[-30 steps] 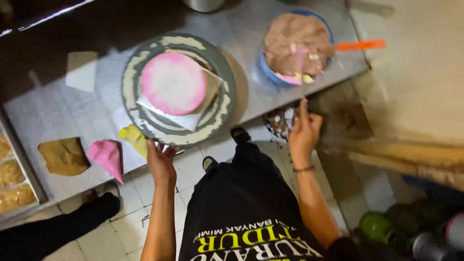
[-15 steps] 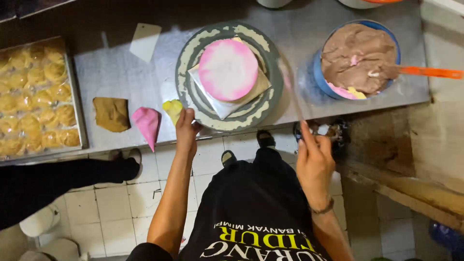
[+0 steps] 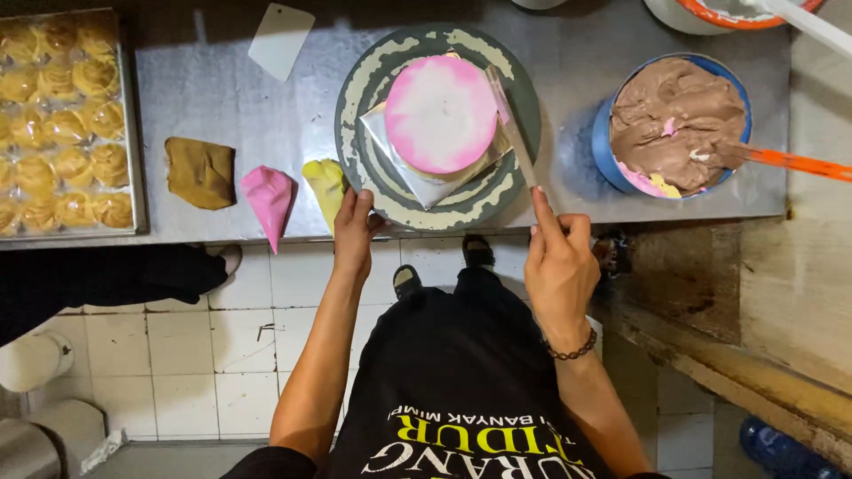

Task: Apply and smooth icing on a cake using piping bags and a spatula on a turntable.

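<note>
The left hand [image 3: 355, 232] rests its fingers on the near rim of a round grey turntable [image 3: 366, 84], gripping the edge lightly. The right hand [image 3: 559, 262] is closed around the handle of a long palette knife [image 3: 508, 124], forefinger stretched along it; the blade runs up and away from the hand to lie against the right side of a small round cake [image 3: 441, 113]. The cake is white on top with a pink edge and sits on a silvery square board [image 3: 426, 188] in the middle of the turntable, just beyond both hands.

Just left of the left hand lie three piping bags on the steel surface [image 3: 222, 98]: a yellow bag [image 3: 325, 184] nearest, touching the turntable's edge, then a pink bag [image 3: 267, 199], then a brown bag [image 3: 201, 172]. Further left is a tray of golden pastries [image 3: 58, 124], and beyond the bags a white scraper [image 3: 280, 39]. To the right of the right hand, further back, stands a blue bowl [image 3: 602, 146] of brown cream with an orange-handled spatula [image 3: 794, 162] stuck in it. Nothing lies between the hands and the cake.

Half a second ago the right hand hung open and empty below the surface edge; now it has come up with the knife laid to the cake. The left hand has stayed on the turntable rim.
</note>
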